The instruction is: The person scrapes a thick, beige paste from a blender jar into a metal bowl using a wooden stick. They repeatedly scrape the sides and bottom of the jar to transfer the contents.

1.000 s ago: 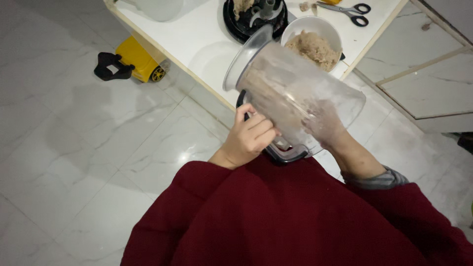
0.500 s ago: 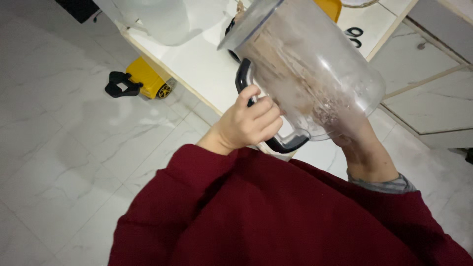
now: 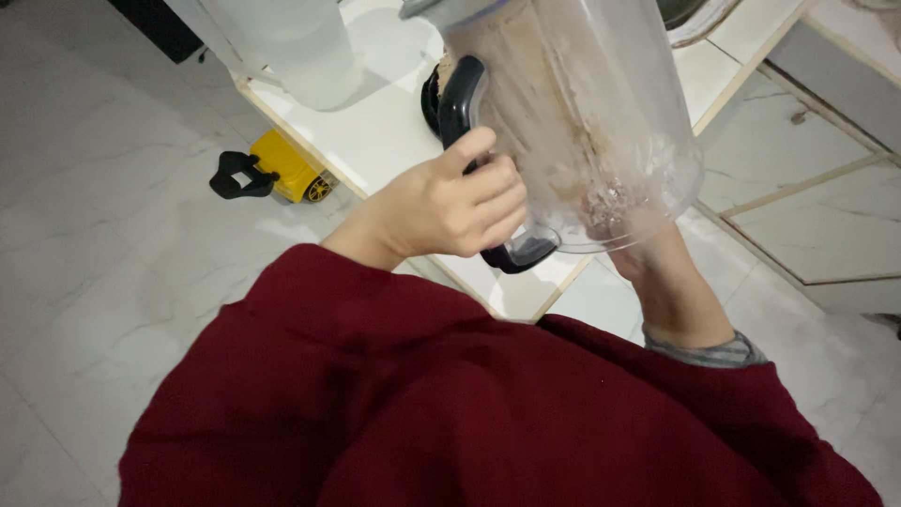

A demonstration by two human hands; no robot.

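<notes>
The clear blender jar [image 3: 582, 122] fills the upper middle of the frame, tipped well over with its base toward the person and its mouth running off the top edge. A pale brown, crumbly residue [image 3: 601, 183] coats the inside wall and gathers near the base.

The left hand [image 3: 450, 202] is wrapped around the jar's dark handle [image 3: 465, 99] — fingers curled and pressed together on the grip, thumb laid up along it. The right hand [image 3: 648, 253] sits under the jar's base at centre right; most of it is seen through the plastic, so whether its fingers are spread or closed I cannot tell, only that it bears against the bottom.

Behind the jar lies a white countertop [image 3: 375, 131] with a wooden edge, and a large translucent container [image 3: 282, 42] stands on it at upper left. A yellow and black object [image 3: 277, 174] lies on the marble floor [image 3: 103, 244] at left. A dark red sleeve [image 3: 422, 394] fills the lower frame.

To handle a jar held like this well, I judge that the handle grip should carry the weight while the lower hand steers the tilt — the contents cling, so a slow, steady angle would suit better than a sudden one, kept over the counter rather than the floor.
</notes>
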